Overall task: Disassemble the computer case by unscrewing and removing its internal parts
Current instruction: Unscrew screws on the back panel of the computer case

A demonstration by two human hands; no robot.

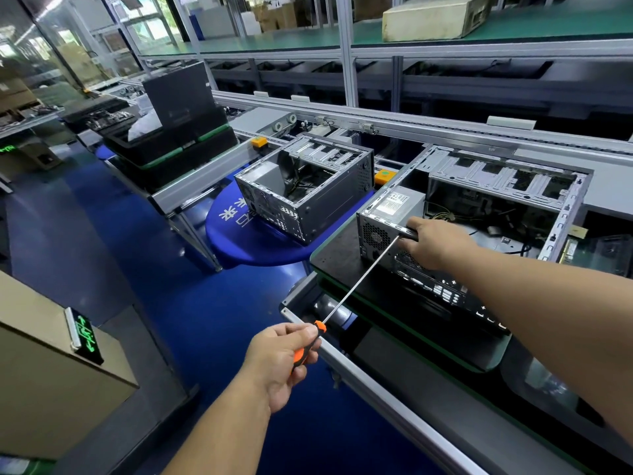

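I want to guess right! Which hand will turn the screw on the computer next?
Probably the left hand: it grips the screwdriver, whose tip already reaches the back of the case. The right hand grips the case's top edge, likely steadying it.

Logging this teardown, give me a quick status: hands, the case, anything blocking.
Left hand grips screwdriver, tip at rear of computer case by power supply. Right hand holds the case's top rear edge. Nothing blocking the shaft.

The screwdriver (pixel 356 282) tip is hidden behind the right hand (pixel 433 243).
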